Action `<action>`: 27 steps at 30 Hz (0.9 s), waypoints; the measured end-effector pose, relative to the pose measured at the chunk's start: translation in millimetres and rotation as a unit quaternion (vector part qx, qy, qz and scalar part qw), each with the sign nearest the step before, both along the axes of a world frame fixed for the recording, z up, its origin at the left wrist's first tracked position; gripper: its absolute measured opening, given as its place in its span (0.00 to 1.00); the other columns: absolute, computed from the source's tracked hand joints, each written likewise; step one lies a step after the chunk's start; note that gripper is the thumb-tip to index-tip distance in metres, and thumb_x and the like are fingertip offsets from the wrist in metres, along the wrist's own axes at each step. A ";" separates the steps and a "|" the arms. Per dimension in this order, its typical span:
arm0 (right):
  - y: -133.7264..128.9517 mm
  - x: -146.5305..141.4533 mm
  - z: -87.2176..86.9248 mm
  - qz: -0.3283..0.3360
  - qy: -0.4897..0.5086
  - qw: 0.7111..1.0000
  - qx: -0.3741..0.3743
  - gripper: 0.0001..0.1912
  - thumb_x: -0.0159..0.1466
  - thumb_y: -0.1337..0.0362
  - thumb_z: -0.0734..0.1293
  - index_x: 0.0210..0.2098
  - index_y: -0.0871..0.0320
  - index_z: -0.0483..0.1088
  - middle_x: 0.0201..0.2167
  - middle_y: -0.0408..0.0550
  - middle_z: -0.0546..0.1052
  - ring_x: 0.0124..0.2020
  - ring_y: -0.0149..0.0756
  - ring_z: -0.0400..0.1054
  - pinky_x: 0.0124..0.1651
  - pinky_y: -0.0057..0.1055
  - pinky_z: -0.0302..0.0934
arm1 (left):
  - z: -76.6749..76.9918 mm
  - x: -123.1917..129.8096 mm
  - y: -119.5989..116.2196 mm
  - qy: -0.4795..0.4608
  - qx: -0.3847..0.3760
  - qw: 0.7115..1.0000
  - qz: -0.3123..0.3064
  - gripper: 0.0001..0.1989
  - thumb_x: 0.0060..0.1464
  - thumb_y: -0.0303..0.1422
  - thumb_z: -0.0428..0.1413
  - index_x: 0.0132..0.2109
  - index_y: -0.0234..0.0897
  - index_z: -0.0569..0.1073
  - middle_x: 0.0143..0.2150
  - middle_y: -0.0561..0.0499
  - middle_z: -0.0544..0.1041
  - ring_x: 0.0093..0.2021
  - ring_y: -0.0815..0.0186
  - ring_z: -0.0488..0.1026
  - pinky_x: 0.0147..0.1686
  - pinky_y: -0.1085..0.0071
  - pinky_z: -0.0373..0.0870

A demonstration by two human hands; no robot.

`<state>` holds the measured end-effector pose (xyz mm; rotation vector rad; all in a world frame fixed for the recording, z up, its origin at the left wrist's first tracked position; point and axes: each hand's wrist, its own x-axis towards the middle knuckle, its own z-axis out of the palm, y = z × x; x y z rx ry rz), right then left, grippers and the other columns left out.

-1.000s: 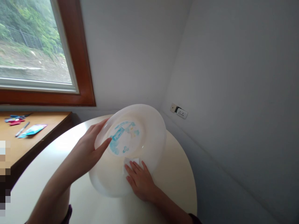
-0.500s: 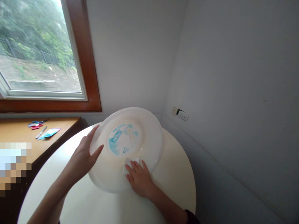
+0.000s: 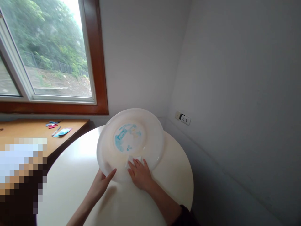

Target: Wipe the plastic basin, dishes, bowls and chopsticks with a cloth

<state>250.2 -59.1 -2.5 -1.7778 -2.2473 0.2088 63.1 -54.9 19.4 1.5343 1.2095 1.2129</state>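
A round, whitish translucent plastic basin [image 3: 151, 135] with a blue printed picture at its centre stands on the white round table [image 3: 70, 179]. My left hand [image 3: 101, 182] grips its near left rim, thumb on the inner side and fingers hidden beneath. Inside the basin's near side, my right hand [image 3: 141, 175] presses a folded white wipe [image 3: 130, 158] against the surface. The fingers lie over the wipe and cover part of it.
A wooden desk [image 3: 77, 125] to the left carries a blue packet [image 3: 64, 131], a pen [image 3: 56, 131] and small red and blue items [image 3: 52, 125]. A blurred-out patch hides its near part. Wall sockets [image 3: 185, 119] sit beyond the table, below a window [image 3: 58, 62] corner's level.
My left hand has moved from the basin's left side down to its near left rim and taken hold there. My right hand stays on the wipe. The view has shifted left.
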 end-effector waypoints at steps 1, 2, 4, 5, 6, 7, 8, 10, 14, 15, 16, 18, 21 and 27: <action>0.0 -0.6 -0.2 0.000 -0.001 1.000 0.001 0.27 0.68 0.54 0.42 0.61 0.54 0.54 0.62 0.53 0.56 0.64 0.40 0.47 0.63 0.51 0.31 | -2.4 0.5 -0.1 0.000 -0.022 0.999 -0.033 0.23 0.44 0.48 0.56 0.38 0.32 0.72 0.37 0.42 0.77 0.42 0.51 0.74 0.42 0.59 0.72; 0.0 -1.3 -0.4 0.000 -0.003 1.000 0.001 0.27 0.68 0.54 0.43 0.61 0.55 0.54 0.62 0.54 0.56 0.64 0.41 0.47 0.63 0.51 0.31 | -5.2 0.6 0.0 0.004 -0.043 0.997 -0.057 0.22 0.44 0.48 0.56 0.36 0.31 0.73 0.35 0.42 0.78 0.41 0.50 0.74 0.42 0.59 0.72; -0.1 -3.2 -0.6 -0.001 -0.003 1.000 0.001 0.27 0.68 0.54 0.43 0.61 0.55 0.54 0.62 0.54 0.57 0.64 0.41 0.47 0.63 0.51 0.31 | -11.3 0.5 1.0 0.007 -0.065 0.995 -0.070 0.21 0.42 0.48 0.57 0.34 0.31 0.74 0.34 0.42 0.79 0.40 0.50 0.75 0.41 0.58 0.71; -0.2 -4.2 -0.5 -0.001 -0.004 1.000 0.000 0.27 0.68 0.54 0.43 0.61 0.55 0.54 0.62 0.54 0.57 0.64 0.41 0.47 0.63 0.51 0.31 | -14.3 0.5 1.9 0.002 -0.065 0.996 -0.065 0.21 0.41 0.47 0.58 0.33 0.31 0.74 0.34 0.42 0.80 0.39 0.50 0.75 0.41 0.59 0.71; -0.3 -5.2 -0.3 -0.002 -0.003 1.000 -0.001 0.27 0.68 0.54 0.43 0.61 0.55 0.54 0.62 0.54 0.57 0.64 0.40 0.47 0.63 0.51 0.31 | -16.8 0.4 3.0 -0.005 -0.060 0.996 -0.058 0.20 0.40 0.46 0.59 0.33 0.32 0.74 0.35 0.42 0.80 0.39 0.50 0.75 0.41 0.59 0.71; -0.4 -6.2 0.2 -0.003 -0.003 1.000 -0.002 0.27 0.68 0.54 0.43 0.61 0.55 0.54 0.62 0.54 0.57 0.64 0.40 0.47 0.63 0.51 0.31 | -18.6 0.3 4.1 -0.014 -0.053 0.997 -0.051 0.20 0.39 0.45 0.59 0.34 0.31 0.75 0.35 0.42 0.80 0.39 0.50 0.75 0.41 0.59 0.71; -0.5 -7.2 0.8 -0.004 -0.001 1.000 -0.003 0.27 0.68 0.54 0.43 0.61 0.55 0.54 0.62 0.55 0.57 0.64 0.40 0.46 0.63 0.51 0.31 | -19.7 0.1 5.1 -0.021 -0.046 0.998 -0.043 0.20 0.39 0.44 0.59 0.34 0.31 0.75 0.36 0.43 0.80 0.39 0.50 0.75 0.41 0.58 0.71; -0.9 -9.6 2.5 -0.004 0.003 1.000 -0.010 0.27 0.68 0.54 0.43 0.61 0.55 0.54 0.62 0.55 0.57 0.64 0.40 0.46 0.63 0.52 0.30 | -20.0 -0.5 6.7 -0.023 -0.038 0.999 -0.024 0.19 0.38 0.42 0.59 0.34 0.31 0.76 0.35 0.43 0.80 0.38 0.50 0.75 0.40 0.58 0.71; -2.0 -16.2 5.0 0.005 0.012 1.000 -0.023 0.27 0.68 0.54 0.42 0.62 0.53 0.53 0.63 0.53 0.55 0.64 0.40 0.46 0.62 0.53 0.31 | -16.8 -1.0 6.1 -0.022 -0.025 0.999 0.015 0.16 0.37 0.40 0.58 0.29 0.30 0.76 0.30 0.43 0.80 0.34 0.51 0.75 0.37 0.58 0.72; -2.1 -17.7 5.0 0.011 0.013 1.000 -0.025 0.27 0.68 0.54 0.42 0.62 0.53 0.52 0.63 0.52 0.55 0.64 0.40 0.46 0.62 0.54 0.31 | -15.9 -1.0 5.4 -0.028 -0.018 0.999 0.021 0.15 0.37 0.40 0.57 0.29 0.30 0.75 0.29 0.44 0.80 0.32 0.52 0.75 0.36 0.59 0.72; -1.9 -18.6 4.9 0.020 0.013 0.999 -0.027 0.27 0.68 0.54 0.42 0.62 0.52 0.51 0.63 0.52 0.55 0.64 0.39 0.46 0.62 0.54 0.31 | -14.7 -1.1 4.6 -0.033 -0.014 0.999 0.027 0.15 0.36 0.40 0.57 0.27 0.30 0.75 0.27 0.44 0.79 0.31 0.53 0.75 0.34 0.60 0.72; -0.3 -16.8 5.0 0.051 0.005 0.998 -0.032 0.27 0.68 0.54 0.41 0.62 0.51 0.50 0.64 0.50 0.54 0.64 0.38 0.46 0.62 0.52 0.34 | -10.8 -2.7 3.3 -0.032 -0.009 0.998 0.044 0.13 0.35 0.39 0.55 0.25 0.31 0.73 0.24 0.46 0.78 0.27 0.56 0.74 0.30 0.62 0.72; 4.2 -1.6 7.9 0.072 -0.042 0.996 -0.030 0.27 0.67 0.53 0.43 0.62 0.52 0.52 0.63 0.50 0.55 0.64 0.38 0.47 0.63 0.48 0.36 | 2.0 -11.1 3.2 0.001 0.004 0.995 0.100 0.10 0.34 0.37 0.53 0.22 0.33 0.71 0.19 0.49 0.75 0.24 0.58 0.72 0.23 0.66 0.70; 6.0 42.2 16.2 -0.005 -0.134 0.990 0.031 0.25 0.67 0.54 0.49 0.59 0.55 0.58 0.64 0.52 0.53 0.65 0.41 0.42 0.64 0.44 0.23 | 49.9 -37.2 10.0 0.098 0.118 0.982 0.111 0.09 0.35 0.37 0.54 0.20 0.35 0.66 0.18 0.53 0.69 0.21 0.66 0.65 0.18 0.73 0.61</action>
